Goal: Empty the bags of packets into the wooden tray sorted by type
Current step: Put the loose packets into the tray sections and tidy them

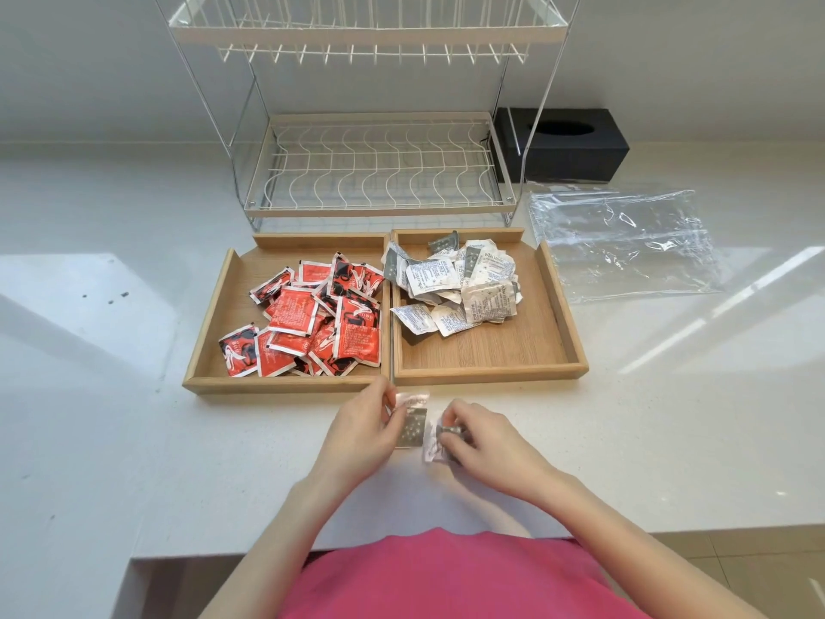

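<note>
A wooden tray [560, 301] with two compartments lies on the white counter. Its left compartment holds several red packets [317, 317]; the right one holds several silver-white packets [460, 283]. In front of the tray, my left hand [359, 433] pinches one silver packet [411, 419] upright by its edge. My right hand [480, 444] grips a crumpled silver packet [439, 442] just above the counter, close beside the first. A flat, empty clear plastic bag [625, 243] lies to the right of the tray.
A white wire dish rack [379, 172] stands right behind the tray. A black tissue box [567, 143] sits at the back right. The counter's front edge [625, 527] runs just before my body.
</note>
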Tool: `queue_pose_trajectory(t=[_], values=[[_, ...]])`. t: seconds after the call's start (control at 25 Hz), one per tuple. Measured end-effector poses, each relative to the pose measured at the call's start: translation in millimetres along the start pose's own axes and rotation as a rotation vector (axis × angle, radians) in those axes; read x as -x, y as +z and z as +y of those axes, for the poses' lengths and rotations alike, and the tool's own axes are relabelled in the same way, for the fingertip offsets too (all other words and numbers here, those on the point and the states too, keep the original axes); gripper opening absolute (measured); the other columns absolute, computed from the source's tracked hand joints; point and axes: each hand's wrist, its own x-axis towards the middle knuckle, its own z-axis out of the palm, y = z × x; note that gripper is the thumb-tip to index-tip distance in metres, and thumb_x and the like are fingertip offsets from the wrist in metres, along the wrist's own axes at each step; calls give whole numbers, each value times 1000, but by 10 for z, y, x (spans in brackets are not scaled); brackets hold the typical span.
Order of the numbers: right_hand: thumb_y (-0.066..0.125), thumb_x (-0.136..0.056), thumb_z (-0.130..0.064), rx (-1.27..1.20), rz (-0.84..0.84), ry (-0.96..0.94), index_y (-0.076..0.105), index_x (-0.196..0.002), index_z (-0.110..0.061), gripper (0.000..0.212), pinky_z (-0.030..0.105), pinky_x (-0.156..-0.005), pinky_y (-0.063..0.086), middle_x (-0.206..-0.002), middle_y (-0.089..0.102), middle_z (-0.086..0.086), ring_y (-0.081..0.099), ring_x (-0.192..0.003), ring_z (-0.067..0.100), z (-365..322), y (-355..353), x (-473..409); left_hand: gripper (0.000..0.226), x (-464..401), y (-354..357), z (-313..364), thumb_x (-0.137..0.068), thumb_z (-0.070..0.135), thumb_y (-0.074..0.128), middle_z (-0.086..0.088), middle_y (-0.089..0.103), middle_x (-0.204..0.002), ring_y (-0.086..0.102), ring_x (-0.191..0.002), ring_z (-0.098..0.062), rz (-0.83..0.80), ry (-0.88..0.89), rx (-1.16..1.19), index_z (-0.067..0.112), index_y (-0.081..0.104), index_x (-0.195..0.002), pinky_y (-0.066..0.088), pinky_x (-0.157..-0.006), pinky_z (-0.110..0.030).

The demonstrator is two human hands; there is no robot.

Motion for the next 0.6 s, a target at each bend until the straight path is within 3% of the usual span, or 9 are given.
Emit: queue_pose_trajectory(t=[0.12,0.24,0.44,0.52,0.6], values=[[51,-89,-14,-348,66,69,45,-81,-20,12,17,-55,40,-66,60,-2,55,-52,3,-21,-206,-34,9,-84,-126,117,-85,13,55,11,52,-68,51,-58,6,38,-21,172,15,47,-91,37,-56,-7],[56,-85,-6,-530,201,78,49,-87,-21,17,28,-61,44,-79,63,6,55,-56,13,-60,-489,-172,17,-264,-218,276,-85,11,54,13,54,-71,53,-59,9,67,37,193,15,53,-102,39,-56,-5],[58,-79,-5,-445,390,135,52,-103,-18,28,24,-66,41,-100,62,13,58,-82,24,-20,-890,-493,25,-658,-199,465,-89,14,47,10,52,-73,53,-66,-12,104,108,25,13,52,-113,35,-58,-19],[58,-79,-7,-339,358,157,53,-111,-18,34,24,-69,40,-102,61,8,56,-88,19,20,-931,-556,30,-770,-128,484,-90,16,44,-2,61,-96,57,-82,-21,77,124,-38,14,48,-120,40,-68,-26],[56,-82,-12,-239,331,156,52,-119,-16,37,22,-78,40,-110,61,6,57,-93,17,62,-923,-576,37,-827,-67,478,-91,17,43,-6,57,-119,55,-103,-22,33,136,-126,14,43,-127,45,-82,-31]])
